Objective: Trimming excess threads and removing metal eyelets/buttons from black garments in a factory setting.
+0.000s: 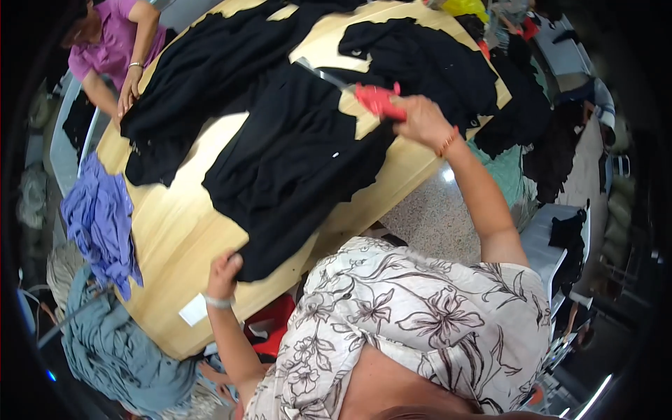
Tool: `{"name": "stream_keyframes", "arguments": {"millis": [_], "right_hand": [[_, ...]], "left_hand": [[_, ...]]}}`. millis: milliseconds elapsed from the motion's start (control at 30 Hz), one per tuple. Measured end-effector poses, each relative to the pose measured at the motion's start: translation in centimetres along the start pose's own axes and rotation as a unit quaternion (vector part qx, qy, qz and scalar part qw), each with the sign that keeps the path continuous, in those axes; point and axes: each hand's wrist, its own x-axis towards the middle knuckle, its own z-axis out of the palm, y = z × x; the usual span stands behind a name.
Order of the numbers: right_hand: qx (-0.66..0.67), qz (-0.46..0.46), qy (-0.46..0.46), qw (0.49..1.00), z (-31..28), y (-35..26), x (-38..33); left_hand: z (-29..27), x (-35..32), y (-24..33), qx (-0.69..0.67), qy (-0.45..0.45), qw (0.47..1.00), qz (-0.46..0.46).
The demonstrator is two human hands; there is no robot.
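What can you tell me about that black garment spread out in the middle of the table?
The black garment is soft, dark cloth, lying flat and spread on the pale wooden table, its lower edge hanging over the near side. The left hand grips its lower corner at the table edge. The right hand, holding a red tool, is at its upper right part. Another black garment overlaps it at the far left.

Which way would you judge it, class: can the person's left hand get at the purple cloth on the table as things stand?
Probably not yet: the left hand is gripping the black garment's hem. The purple cloth lies uncovered to its left, with only bare table between, so letting go should free it.
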Motion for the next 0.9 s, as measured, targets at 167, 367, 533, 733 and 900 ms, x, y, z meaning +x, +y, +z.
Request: {"name": "stream_keyframes", "arguments": {"millis": [167, 367, 533, 733, 900], "right_hand": [[-0.141, 0.098, 0.003, 0.985, 5.7, 1.6, 8.8], [-0.110, 0.018, 0.089, 0.990, 9.0, 3.1, 2.7], [0.107, 0.021, 0.038, 0.993, 7.6, 0.8, -0.1], [0.027, -0.030, -0.090, 0.995, 6.1, 0.4, -0.4], [-0.027, 0.059, -0.205, 0.977, 4.5, 0.9, 1.1]], "left_hand": [[-4.1, 8.8, -4.4, 0.208, 0.190, 0.959, 0.017], [8.7, 10.7, -1.8, 0.449, 0.293, 0.758, 0.372], [19.0, 17.1, 1.5, 0.444, 0.144, 0.760, 0.452], [23.8, 27.0, 1.2, 0.521, 0.118, 0.748, 0.393], [24.6, 28.6, 0.5, 0.618, 0.089, 0.711, 0.323]]}}
